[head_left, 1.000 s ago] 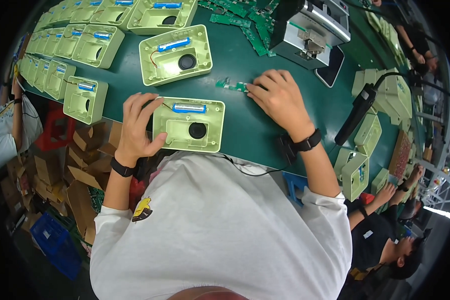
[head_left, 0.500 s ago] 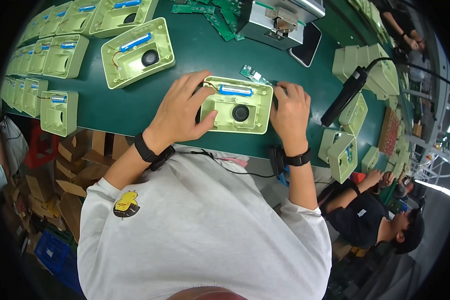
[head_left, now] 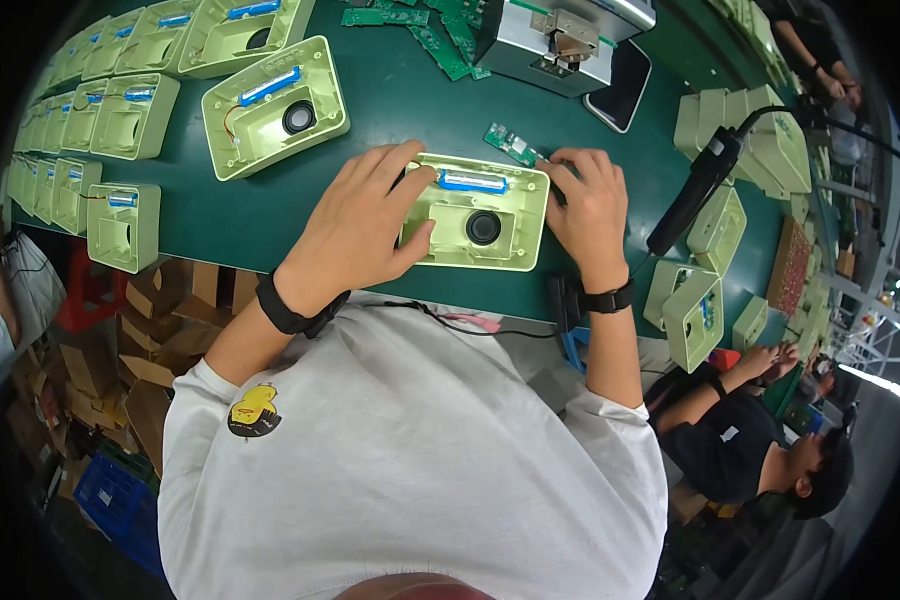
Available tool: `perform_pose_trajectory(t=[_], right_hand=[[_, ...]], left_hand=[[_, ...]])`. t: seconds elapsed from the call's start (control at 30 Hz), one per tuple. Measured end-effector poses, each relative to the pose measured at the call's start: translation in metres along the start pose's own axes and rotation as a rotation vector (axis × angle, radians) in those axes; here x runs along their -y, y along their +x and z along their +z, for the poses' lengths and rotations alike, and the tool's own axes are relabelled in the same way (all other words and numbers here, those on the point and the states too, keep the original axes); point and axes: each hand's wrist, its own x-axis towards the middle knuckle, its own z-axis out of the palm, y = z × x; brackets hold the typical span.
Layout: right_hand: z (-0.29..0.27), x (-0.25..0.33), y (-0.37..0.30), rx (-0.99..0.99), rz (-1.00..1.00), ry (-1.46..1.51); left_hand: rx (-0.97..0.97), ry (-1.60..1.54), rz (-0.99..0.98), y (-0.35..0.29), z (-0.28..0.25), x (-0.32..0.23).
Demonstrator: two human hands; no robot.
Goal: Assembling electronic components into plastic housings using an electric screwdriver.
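A pale green plastic housing [head_left: 528, 215] lies open side up on the bench before me. In it are a blue cylindrical battery [head_left: 472, 182] along the far wall and a round black speaker [head_left: 483, 227]. My left hand [head_left: 360, 215] grips its left end, thumb over the near part and fingers at the far corner. Just beyond the housing's far right corner lies a small green circuit board [head_left: 510, 144]. My right hand [head_left: 588, 205] is beside that corner, fingers bent and apart from the thumb, with fingertips at the board's right end; whether they touch is unclear.
Another housing [head_left: 326, 118] with battery and speaker sits far left, near rows of similar ones [head_left: 135, 120]. Loose circuit boards [head_left: 440, 50], a metal device [head_left: 540, 60] and a phone [head_left: 625, 90] lie at the back. A black handheld tool [head_left: 692, 195] hangs right. A co-worker [head_left: 730, 430] is right.
My right hand has shifted slightly away from the housing's right wall, up toward the small circuit board. The left hand keeps its hold. The whole view has shifted a little.
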Motion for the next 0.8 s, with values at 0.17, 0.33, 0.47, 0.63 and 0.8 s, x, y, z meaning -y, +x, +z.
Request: perform_pose_trajectory(t=[0.17, 0.33, 0.47, 0.63, 0.8], right_hand=[[-0.015, -0.008, -0.001, -0.142, 0.128, -0.006], [-0.049, 0.036, 0.021, -0.136, -0.041, 0.160], [-0.025, 0.052, 0.021, 0.024, -0.134, 0.161], [-0.015, 0.052, 0.018, -0.008, -0.095, 0.117], [-0.011, 0.058, 0.014, 0.010, -0.011, 0.093]], left_hand=[[0.018, 0.011, 0.006, 0.000, -0.003, 0.001], [0.001, -0.043, -0.028, -0.003, -0.002, 0.002], [-0.044, -0.082, -0.040, -0.001, 0.001, 0.001], [-0.011, -0.057, -0.014, -0.002, 0.001, 0.000], [0.050, -0.053, -0.003, -0.001, -0.001, 0.002]])
